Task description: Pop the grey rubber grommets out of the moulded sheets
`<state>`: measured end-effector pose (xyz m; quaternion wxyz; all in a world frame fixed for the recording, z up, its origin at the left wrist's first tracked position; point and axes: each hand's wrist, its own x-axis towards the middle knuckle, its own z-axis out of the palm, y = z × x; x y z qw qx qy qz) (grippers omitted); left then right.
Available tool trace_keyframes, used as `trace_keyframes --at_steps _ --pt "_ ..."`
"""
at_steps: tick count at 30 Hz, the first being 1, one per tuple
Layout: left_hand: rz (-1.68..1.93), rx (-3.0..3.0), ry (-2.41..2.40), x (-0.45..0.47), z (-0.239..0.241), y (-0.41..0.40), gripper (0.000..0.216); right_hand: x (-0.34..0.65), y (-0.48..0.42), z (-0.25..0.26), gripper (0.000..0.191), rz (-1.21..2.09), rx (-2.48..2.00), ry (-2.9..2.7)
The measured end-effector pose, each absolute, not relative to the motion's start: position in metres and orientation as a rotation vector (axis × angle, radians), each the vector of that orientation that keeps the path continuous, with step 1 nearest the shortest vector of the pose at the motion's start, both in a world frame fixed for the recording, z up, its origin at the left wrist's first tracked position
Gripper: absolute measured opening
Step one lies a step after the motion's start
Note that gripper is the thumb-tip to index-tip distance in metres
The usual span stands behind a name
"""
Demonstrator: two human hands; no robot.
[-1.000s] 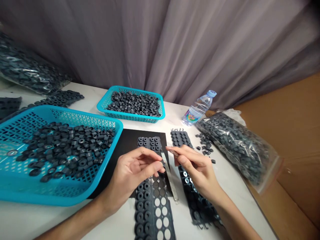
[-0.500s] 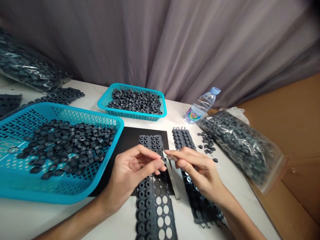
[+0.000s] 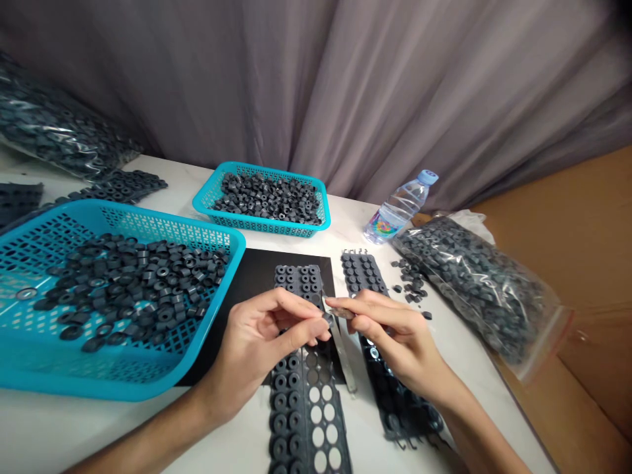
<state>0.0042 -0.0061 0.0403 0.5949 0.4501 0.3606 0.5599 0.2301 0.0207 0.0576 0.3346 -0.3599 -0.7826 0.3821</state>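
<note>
Between the thumb and forefinger of my left hand [image 3: 276,329] is a small dark rubber bushing [image 3: 328,320]. My right hand [image 3: 385,329] is closed on a thin metal piece [image 3: 342,312], its tip right beside the bushing; its exact kind is too small to tell. Under my left hand lies a black moulded rubber sheet [image 3: 285,421], with ring-shaped bushings along one side and round holes along the other. A second sheet of moulded parts [image 3: 364,271] runs partly beneath my right hand. A flat metal strip [image 3: 345,365] rests between the two sheets.
A large blue basket [image 3: 123,388] of bushings stands at left, a smaller blue basket [image 3: 266,228] behind. A water bottle [image 3: 397,209], loose bushings [image 3: 412,280] and a filled plastic bag [image 3: 478,289] are at right. Another full bag [image 3: 54,122] sits far left.
The bushing in my left fingers has tilted and shows more clearly now. Both hands stay nearly in place, and the view has shifted very slightly.
</note>
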Motion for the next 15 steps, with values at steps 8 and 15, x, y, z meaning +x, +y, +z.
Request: trace_keyframes --at_steps 8,15 --pt "1.286 1.054 0.843 0.0045 0.0391 -0.0054 0.01 0.2329 0.0185 0.0596 0.031 1.009 -0.953 -2.061" --pt "1.303 1.061 0.827 0.0057 0.0401 -0.0035 0.01 0.2314 0.0202 0.061 0.031 1.009 -0.945 -2.068"
